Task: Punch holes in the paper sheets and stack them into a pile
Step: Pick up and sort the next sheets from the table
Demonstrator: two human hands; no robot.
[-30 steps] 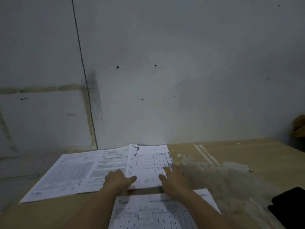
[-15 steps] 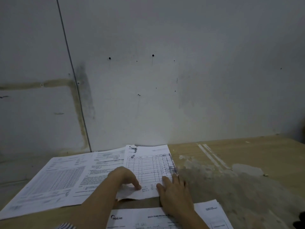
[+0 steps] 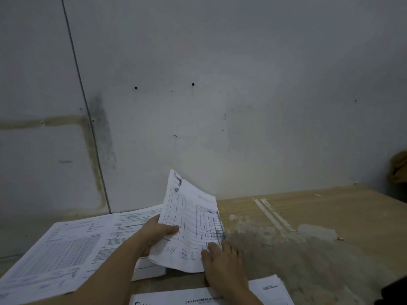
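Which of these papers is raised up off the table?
The gridded sheet in the middle: the left hand grips its left edge and its far end curls upward. The spread papers beside it and the nearest sheet lie flat.

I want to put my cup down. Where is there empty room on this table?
The bare tabletop right of the lifted sheet, out past the tape strips, is free. Crowded: the left, under spread papers, and the near edge, where a printed sheet lies.
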